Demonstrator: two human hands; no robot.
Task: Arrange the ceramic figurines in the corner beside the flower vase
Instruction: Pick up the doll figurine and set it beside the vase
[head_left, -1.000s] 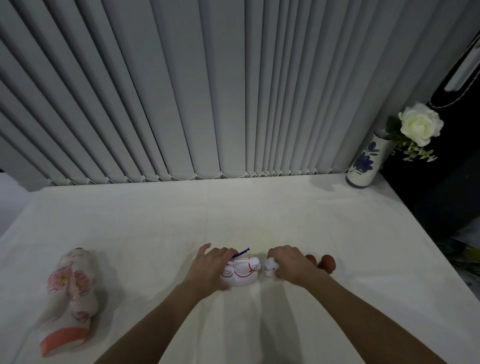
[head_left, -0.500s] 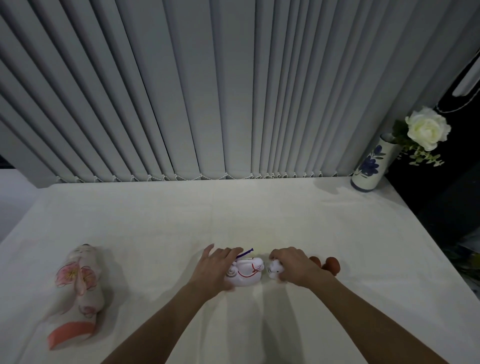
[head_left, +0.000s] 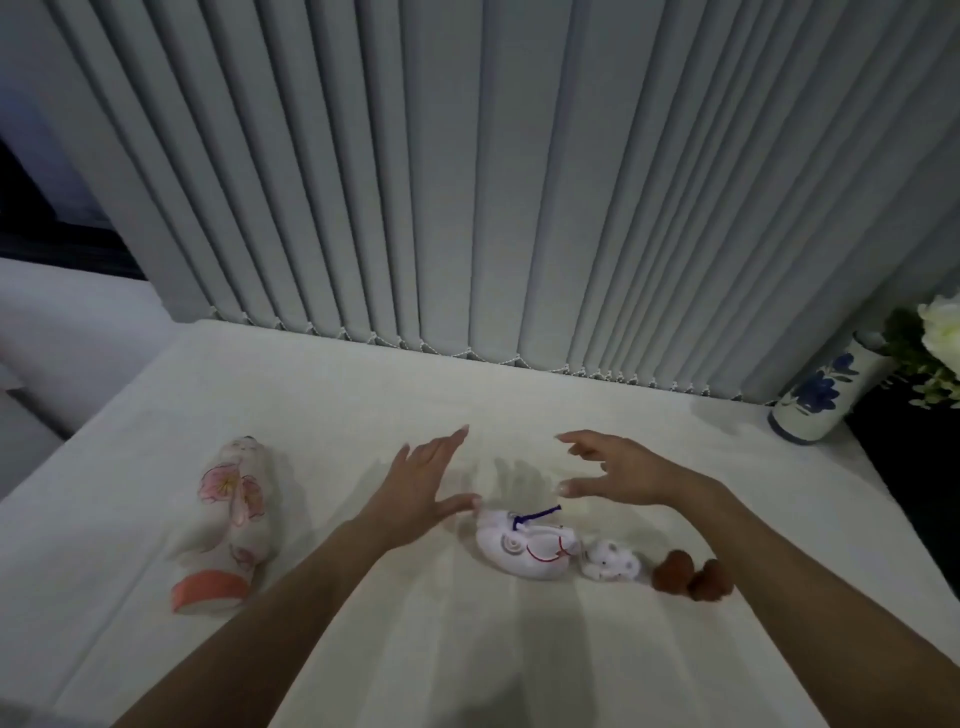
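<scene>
Three figurines mid-table, vase far right corner

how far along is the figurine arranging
Nothing done yet: no figurine stands beside the flower vase. Both the left hand and right hand are open and empty. The floral figurine, white figurine, small white figurine and brown figurine remain mid-table.

Four figurines on the bench: one tall floral figurine lying at left; one white figurine with a blue cord; one small white figurine; one brown figurine; one vase in the far right corner; one white rose; two hands, left and right, both empty.
</scene>
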